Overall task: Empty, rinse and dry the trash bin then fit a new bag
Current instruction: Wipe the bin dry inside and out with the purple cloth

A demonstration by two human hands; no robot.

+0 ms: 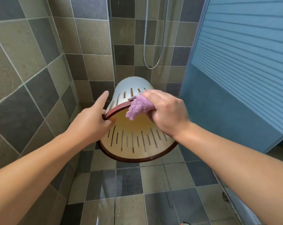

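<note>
Trash bin (134,140), cream with slotted walls and a dark red rim, held tilted between the hands above the tiled floor (129,184), its mouth towards the camera. Left hand (95,117) grips the rim on the left side, index finger extended along the outer wall. Right hand (166,111) clutches a purple cloth (139,108) against the upper rim; its fingertips are hidden by the cloth. Bin base is turned away, unseen. Shower hose (153,46) hangs beyond the hands, its top cut off.

Bright, even light, soft shadows, wide-angle bending at edges.
</note>
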